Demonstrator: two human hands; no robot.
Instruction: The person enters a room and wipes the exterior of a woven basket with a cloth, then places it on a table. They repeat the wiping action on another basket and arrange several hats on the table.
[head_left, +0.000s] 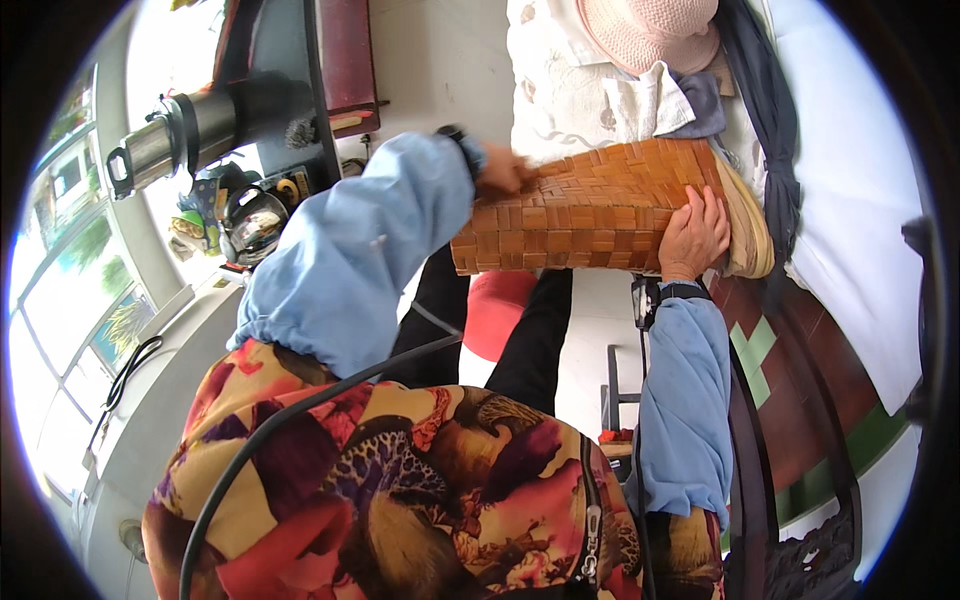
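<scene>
A brown woven basket-like piece (592, 206), made of broad flat strips, lies across in front of me above my knees. On its left end rests my left hand (506, 171), blurred, so its fingers and anything in them are unclear. My right hand (696, 234) lies over the right end, fingers spread on the woven surface and thumb near its front edge. Beige fabric or padding (742, 217) shows at the right end, just beyond my fingers. The inside of the woven piece is hidden.
Behind the woven piece, a white patterned cloth (555, 97) bears a pink woven hat (652, 30) and folded cloths (652, 101). A red round seat (499, 315) is between my legs. At left stand a metal cylinder (214, 124) and a glass-lidded pot (253, 225). A black cable crosses my lap.
</scene>
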